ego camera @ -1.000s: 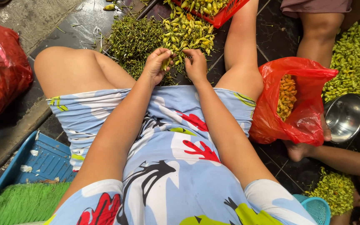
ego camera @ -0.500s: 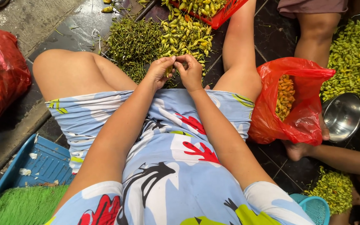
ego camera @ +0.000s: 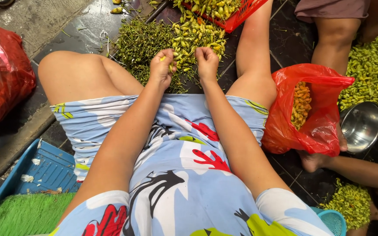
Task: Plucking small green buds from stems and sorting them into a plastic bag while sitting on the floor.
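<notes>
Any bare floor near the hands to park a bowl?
Bare dark tile lies left of the stem pile, beyond the left knee; more shows between the right leg and another person's leg. Crowded: yellow-green chilli pile under the left hand and right hand; red bag and steel bowl fill the right.

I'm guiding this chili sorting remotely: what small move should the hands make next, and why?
Probably pinch the stem off the small yellow-green chili pinched in the left hand. The right hand is fisted close beside it, and a stem pile already lies left of the chili heap.
</notes>
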